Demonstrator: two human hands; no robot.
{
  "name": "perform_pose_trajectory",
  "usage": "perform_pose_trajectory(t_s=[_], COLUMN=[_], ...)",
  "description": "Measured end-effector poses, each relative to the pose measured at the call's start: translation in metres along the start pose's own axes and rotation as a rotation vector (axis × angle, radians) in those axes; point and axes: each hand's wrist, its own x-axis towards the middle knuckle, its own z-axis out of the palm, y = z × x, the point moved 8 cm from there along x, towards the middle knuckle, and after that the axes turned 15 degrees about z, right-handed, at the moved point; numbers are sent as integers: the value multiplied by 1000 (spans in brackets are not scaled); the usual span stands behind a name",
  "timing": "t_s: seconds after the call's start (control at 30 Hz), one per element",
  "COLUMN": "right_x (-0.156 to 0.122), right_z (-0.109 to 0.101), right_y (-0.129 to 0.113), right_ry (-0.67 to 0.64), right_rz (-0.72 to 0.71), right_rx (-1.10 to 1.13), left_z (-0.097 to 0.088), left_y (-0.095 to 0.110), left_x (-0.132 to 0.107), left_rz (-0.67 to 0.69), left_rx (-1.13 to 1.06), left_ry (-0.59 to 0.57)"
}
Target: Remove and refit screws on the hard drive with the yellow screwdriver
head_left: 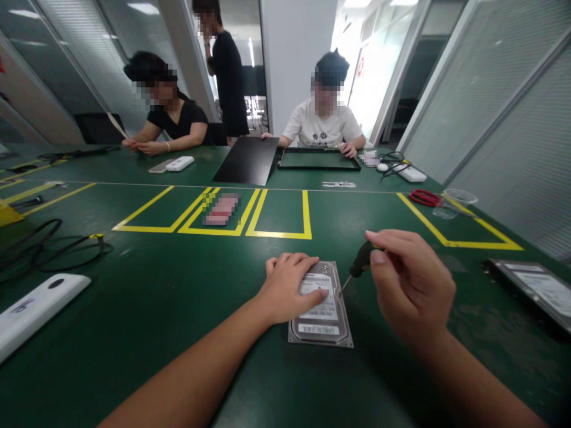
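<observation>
Green table point(147, 309): left hand point(288, 288) pins hard drive point(322, 315) (label up), right hand point(408, 285) grips screwdriver point(357, 268).

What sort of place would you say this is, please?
Probably an electronics repair or assembly workshop: a green work table marked with yellow tape boxes, the left hand on a hard disk drive, the right hand holding a screwdriver at its edge.

Office-building room fitted out as an electronics workbench. Long green-matted table point(134, 309) marked with yellow tape boxes point(276, 235); glass partition walls with blinds point(491, 89), strip ceiling lights point(143, 8). Seated workers point(323, 125) opposite over a screen frame point(319, 159); hard drive point(323, 315), screwdriver point(359, 264) and loose cables point(53, 249) on the near side.
</observation>
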Motion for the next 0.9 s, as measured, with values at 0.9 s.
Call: perform_pose_trajectory(t_s=[0.9], right_x=[0], right_z=[1], right_y=[3], right_ry=[9], right_rz=[7], right_rx=[-59], left_z=[0], left_y=[0], left_x=[0], left_rz=[-8], left_rx=[1], left_ry=[-5])
